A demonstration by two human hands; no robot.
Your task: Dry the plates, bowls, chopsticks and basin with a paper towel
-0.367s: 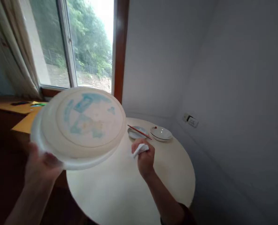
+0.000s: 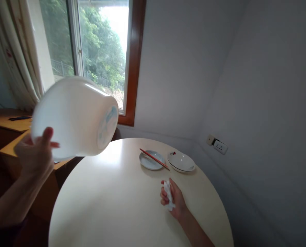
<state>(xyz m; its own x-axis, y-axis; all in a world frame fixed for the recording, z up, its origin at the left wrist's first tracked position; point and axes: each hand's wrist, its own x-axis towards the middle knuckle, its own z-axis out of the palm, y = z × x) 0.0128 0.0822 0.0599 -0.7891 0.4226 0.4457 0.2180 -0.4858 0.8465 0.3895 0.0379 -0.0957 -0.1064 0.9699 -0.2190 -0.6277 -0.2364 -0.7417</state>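
My left hand grips the rim of a large white bowl and holds it up at the left, tipped on its side. The bowl's base, marked with a faded blue pattern, faces right. My right hand rests on the round cream table, closed on a crumpled white cloth. Beyond that hand lie a small pale-blue plate with red chopsticks laid across it, and a white dish.
A window with a brown wooden frame and a curtain is at the back left. A wooden desk stands below it. Grey walls close in behind and to the right, with a socket.
The left hand has turned the bowl from showing its flat base to lying on its side, and raised it to the left. The right hand with the cloth has drawn back toward me.
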